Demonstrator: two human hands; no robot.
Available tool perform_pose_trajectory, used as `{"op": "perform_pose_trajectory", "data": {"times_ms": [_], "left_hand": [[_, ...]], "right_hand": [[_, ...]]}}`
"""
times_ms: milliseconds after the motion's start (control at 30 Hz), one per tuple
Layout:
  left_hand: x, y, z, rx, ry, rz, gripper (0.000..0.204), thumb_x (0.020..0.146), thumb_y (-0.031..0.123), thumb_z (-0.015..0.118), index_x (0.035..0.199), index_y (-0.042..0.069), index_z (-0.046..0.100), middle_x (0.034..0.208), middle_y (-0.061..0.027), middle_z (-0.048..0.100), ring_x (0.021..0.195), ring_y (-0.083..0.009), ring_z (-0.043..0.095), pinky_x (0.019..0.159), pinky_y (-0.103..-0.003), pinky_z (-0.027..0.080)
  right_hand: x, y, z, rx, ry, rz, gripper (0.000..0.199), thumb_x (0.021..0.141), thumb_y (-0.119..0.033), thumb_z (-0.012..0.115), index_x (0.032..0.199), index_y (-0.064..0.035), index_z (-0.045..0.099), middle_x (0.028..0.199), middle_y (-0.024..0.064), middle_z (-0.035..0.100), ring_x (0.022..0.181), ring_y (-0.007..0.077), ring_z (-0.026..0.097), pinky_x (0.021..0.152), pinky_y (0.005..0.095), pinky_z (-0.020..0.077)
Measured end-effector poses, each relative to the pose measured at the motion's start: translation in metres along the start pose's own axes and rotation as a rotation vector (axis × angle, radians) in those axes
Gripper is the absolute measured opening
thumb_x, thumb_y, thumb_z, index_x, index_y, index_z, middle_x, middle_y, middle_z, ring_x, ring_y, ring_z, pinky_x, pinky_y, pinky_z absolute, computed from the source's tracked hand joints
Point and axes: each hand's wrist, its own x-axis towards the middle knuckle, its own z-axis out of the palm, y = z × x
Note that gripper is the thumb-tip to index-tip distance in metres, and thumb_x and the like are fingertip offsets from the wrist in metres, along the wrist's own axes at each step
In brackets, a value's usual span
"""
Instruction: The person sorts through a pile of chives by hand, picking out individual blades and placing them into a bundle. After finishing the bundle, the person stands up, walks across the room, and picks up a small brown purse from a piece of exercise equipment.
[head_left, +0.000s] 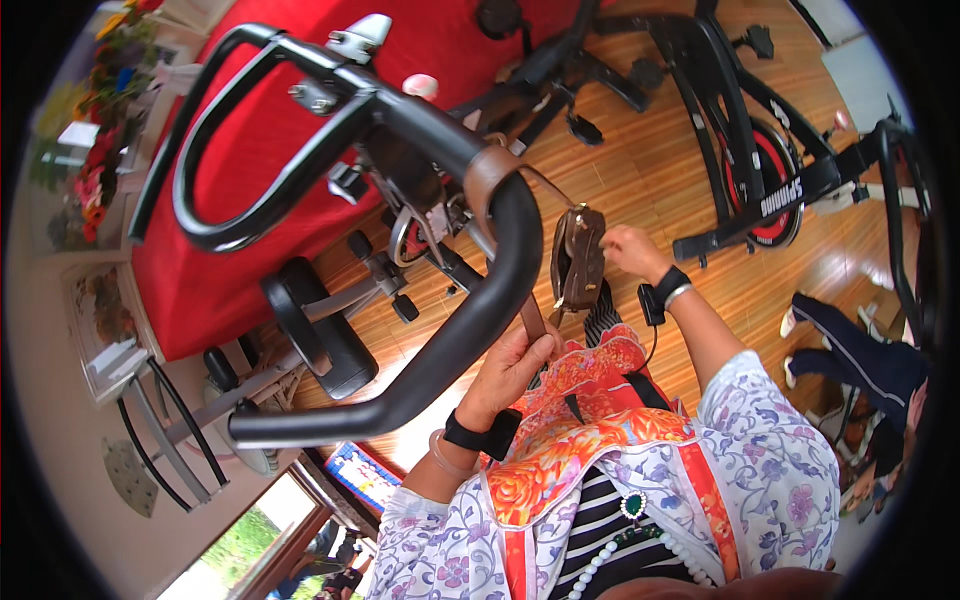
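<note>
A small brown handbag [580, 258] hangs by its brown strap [487, 178], which is looped over the black handlebar [480, 290] of an exercise bike. The bag's top appears to gape open along its length. My left hand [508, 372] is closed on the lower part of the strap, just below the handlebar. At the bag's far right edge, my right hand [636, 252] has its fingers curled together; whatever they pinch is too small to make out. Dark bands with small devices sit on both wrists.
Left of my hands is the bike's black saddle [330, 340]. Another exercise bike with a red-rimmed flywheel [770, 185] stands at the far right on the wooden floor [640, 180]. A red cloth [190, 290] lies at the left. Someone in dark trousers [860, 350] is at the right.
</note>
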Motion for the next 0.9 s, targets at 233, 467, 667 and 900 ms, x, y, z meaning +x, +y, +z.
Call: {"op": "perform_pose_trajectory", "data": {"times_ms": [233, 467, 667, 900], "left_hand": [[-0.082, -0.038, -0.033, 0.054, 0.128, 0.092, 0.028, 0.107, 0.025, 0.045, 0.090, 0.005, 0.055, 0.080, -0.0001, 0.053, 0.080, -0.0107, 0.051, 0.075, -0.026, 0.043], [-0.158, -0.037, -0.077, -0.021, 0.434, 0.451, 0.028, 0.104, 0.022, 0.052, 0.081, 0.006, 0.055, 0.071, 0.0020, 0.049, 0.066, -0.0085, 0.045, 0.063, -0.024, 0.040], [-0.222, -0.011, -0.139, -0.384, 0.700, 0.494, 0.019, 0.100, 0.017, 0.059, 0.085, 0.007, 0.062, 0.069, 0.0041, 0.048, 0.059, -0.0057, 0.039, 0.053, -0.022, 0.031], [-0.269, 0.012, -0.182, -0.500, 0.801, 0.610, 0.024, 0.101, 0.024, 0.056, 0.082, 0.010, 0.055, 0.061, 0.0052, 0.042, 0.050, -0.0064, 0.039, 0.048, -0.024, 0.035]], "right_hand": [[0.014, -0.234, -0.055, 0.523, 0.067, -0.608, 0.048, 0.093, -0.021, 0.067, 0.136, -0.0068, 0.053, 0.125, 0.0076, 0.060, 0.117, 0.0185, 0.056, 0.095, 0.0324, 0.0471], [-0.014, -0.276, -0.044, 0.694, -0.242, -0.511, 0.014, 0.102, -0.012, 0.052, 0.102, -0.0019, 0.062, 0.084, 0.0003, 0.060, 0.075, 0.0068, 0.053, 0.067, 0.0246, 0.0462], [-0.110, -0.370, -0.044, 0.217, -0.463, -0.525, 0.022, 0.099, -0.013, 0.053, 0.083, 0.0008, 0.059, 0.064, 0.0001, 0.058, 0.059, 0.0089, 0.057, 0.055, 0.0262, 0.0436], [-0.128, -0.510, 0.039, 0.698, -0.594, -0.496, 0.014, 0.103, -0.015, 0.045, 0.102, -0.0023, 0.050, 0.066, 0.0036, 0.059, 0.048, 0.0077, 0.052, 0.045, 0.0201, 0.0408]]}}
